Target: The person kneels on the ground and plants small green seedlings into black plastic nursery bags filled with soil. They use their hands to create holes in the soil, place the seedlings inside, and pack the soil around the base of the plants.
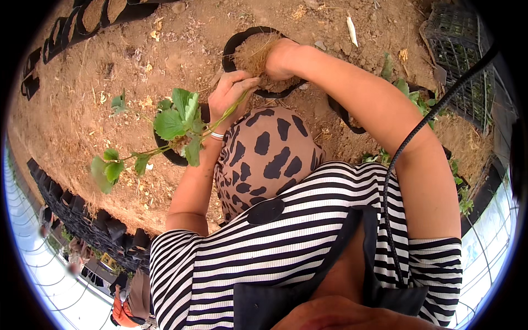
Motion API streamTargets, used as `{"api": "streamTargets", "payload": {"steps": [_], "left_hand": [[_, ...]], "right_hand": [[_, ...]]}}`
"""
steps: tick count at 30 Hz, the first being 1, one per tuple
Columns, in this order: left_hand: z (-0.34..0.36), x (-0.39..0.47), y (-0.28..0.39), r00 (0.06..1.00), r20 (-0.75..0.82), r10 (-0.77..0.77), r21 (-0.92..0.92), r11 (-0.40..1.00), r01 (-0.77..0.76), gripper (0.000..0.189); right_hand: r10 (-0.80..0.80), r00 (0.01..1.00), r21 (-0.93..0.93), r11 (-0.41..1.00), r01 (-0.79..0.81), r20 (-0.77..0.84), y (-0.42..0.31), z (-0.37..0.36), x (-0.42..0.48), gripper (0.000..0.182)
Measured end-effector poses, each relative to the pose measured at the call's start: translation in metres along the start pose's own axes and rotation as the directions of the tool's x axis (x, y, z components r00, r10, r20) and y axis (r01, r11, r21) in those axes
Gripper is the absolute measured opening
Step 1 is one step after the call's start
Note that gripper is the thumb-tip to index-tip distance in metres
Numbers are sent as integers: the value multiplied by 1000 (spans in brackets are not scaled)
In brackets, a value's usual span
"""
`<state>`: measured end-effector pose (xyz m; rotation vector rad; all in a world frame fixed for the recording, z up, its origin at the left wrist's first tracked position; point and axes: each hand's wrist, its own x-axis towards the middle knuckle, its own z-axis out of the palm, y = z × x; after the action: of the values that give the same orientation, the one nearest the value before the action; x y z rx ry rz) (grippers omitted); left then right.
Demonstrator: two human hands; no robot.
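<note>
My left hand (232,95) pinches the thin green stems of a leafy plant (170,123), probably a strawberry plant, at the near rim of a black pot (229,51). The leaves spread out left of my wrist. Brown soil (247,49) with fine, dry roots or fibres on it fills the pot. Over its right side my right hand (284,60) reaches in, fingers pointed down; the fingertips are hidden, so what they hold cannot be told. A patterned, cloth-covered knee (268,144) is just below the pot.
Another black pot (163,144) stands behind the leaves, one more (346,117) under my right forearm. A black plastic crate (453,53) is at upper right, a whitish stick (352,31) on the bare soil. Black pots line the upper left and lower left. Other people appear at far lower left.
</note>
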<state>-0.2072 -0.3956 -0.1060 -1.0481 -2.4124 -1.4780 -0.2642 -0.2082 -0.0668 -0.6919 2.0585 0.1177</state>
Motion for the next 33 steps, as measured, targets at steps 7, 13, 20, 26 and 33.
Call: {"api": "streamTargets", "payload": {"steps": [7, 13, 20, 26, 33], "left_hand": [[4, -4, -9, 988, 155, -26, 130, 992, 6, 29], [27, -38, -59, 972, 235, -29, -52, 998, 42, 28], [12, -2, -17, 929, 337, 154, 267, 930, -251, 18], [11, -4, -24, 910, 393, 134, 265, 931, -252, 17], [8, 7, -13, 880, 458, 124, 306, 907, -288, 16]], "right_hand": [[49, 999, 35, 998, -48, -9, 0, -3, 4, 26], [21, 989, 82, 997, -9, -150, 7, 15, -2, 22], [67, 995, 153, 987, -55, -74, 18, 20, -8, 27], [-23, 912, 282, 948, 150, -409, 42, 51, -34, 37], [48, 846, 323, 935, 150, -532, 10, 60, -57, 51]]}}
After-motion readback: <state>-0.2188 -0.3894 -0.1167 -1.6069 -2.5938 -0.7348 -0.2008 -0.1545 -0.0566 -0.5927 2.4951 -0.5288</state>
